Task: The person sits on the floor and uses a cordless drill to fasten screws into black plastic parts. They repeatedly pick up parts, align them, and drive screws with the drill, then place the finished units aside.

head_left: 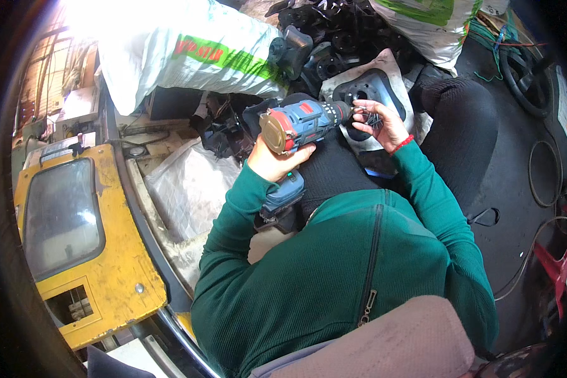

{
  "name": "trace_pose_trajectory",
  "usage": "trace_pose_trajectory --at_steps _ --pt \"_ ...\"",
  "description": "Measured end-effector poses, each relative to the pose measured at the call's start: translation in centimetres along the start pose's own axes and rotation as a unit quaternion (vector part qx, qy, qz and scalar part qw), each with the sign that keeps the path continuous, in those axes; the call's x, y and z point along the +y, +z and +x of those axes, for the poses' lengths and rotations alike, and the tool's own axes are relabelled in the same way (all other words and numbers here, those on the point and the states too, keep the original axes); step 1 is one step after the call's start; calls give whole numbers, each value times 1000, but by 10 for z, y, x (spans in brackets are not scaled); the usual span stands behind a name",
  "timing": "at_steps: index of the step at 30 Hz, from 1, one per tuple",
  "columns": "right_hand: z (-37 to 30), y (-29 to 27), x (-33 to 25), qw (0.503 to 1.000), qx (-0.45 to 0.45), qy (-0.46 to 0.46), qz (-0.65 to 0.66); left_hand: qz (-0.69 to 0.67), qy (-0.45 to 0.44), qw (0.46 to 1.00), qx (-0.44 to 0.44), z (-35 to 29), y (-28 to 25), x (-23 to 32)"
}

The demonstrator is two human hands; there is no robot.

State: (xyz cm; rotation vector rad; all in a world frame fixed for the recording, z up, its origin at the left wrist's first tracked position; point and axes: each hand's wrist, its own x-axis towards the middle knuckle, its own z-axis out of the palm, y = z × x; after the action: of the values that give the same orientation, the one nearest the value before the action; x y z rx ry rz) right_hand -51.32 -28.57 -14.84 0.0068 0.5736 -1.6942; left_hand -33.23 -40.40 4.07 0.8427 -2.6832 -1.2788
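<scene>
My left hand (pixel 274 162) is wrapped round the grip of a blue and red cordless drill (pixel 309 121). Its chuck points to the right, and its blue battery (pixel 285 192) hangs below my wrist. At the chuck's tip, the fingers of my right hand (pixel 387 126) are pinched together. Thin dark pieces stick out among them, too small to name. A red band circles that wrist. Beneath both hands, a black moulded part (pixel 384 93) with a round opening lies over a pale worn sheet (pixel 390 66), between my knees.
A heap of black parts (pixel 343 38) lies ahead, between two white and green sacks (pixel 189 57) (pixel 447 31). On the left stands a yellow machine panel (pixel 116 277) with a window. A clear plastic bag (pixel 192 186) is beside it. A red metal stand (pixel 557 268) rises at right.
</scene>
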Motion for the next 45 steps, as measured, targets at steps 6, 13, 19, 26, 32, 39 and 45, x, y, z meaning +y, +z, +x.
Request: trace_pose_trajectory --at_steps 6,13,19,26,32,39,45 --pt "-3 5 1 995 -16 23 -98 0 -15 1000 -11 -1 -2 -6" --pt "3 3 9 999 -10 27 26 -1 -13 1000 8 -6 5 -10" --pt "5 -1 14 995 6 53 80 66 -9 998 3 -9 12 -17" --pt "9 -1 18 989 37 95 103 100 -26 995 -10 -11 11 -11" --pt "12 -7 28 990 57 108 75 180 16 982 -57 -12 18 -5" --pt "13 -10 35 988 81 102 79 157 -3 985 -72 -12 23 -9" --pt "14 -5 42 988 93 70 99 150 21 988 -18 -7 23 -19"
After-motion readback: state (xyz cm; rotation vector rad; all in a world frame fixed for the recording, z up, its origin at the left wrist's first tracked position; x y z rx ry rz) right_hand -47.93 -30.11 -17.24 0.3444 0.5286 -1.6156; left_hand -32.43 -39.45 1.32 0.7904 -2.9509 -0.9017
